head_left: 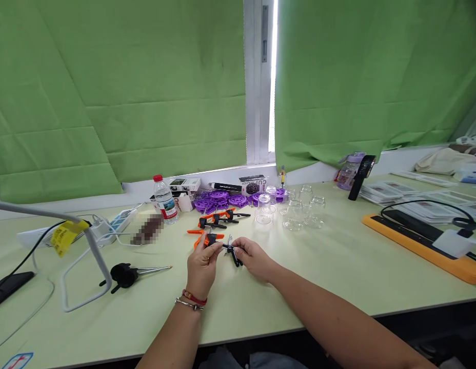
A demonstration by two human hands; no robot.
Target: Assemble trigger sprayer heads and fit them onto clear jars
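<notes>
Black pronged part is being pinched by left hand and right hand beside the orange-and-black clip, probably needing steadiness.

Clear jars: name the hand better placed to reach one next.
Probably the right hand: it is nearer the clear jars, though it and the left hand hold a black piece.

1. Here's the black pronged piece, out in front, pinched between the fingertips of the left hand and right hand.
2. Two dark arms angle down toward the near edge, while slim silvery prongs poke out the far side, too small to read in detail.
3. And just beyond the left hand, an orange-and-black tool lies sideways on the tabletop, partly hidden.
</notes>
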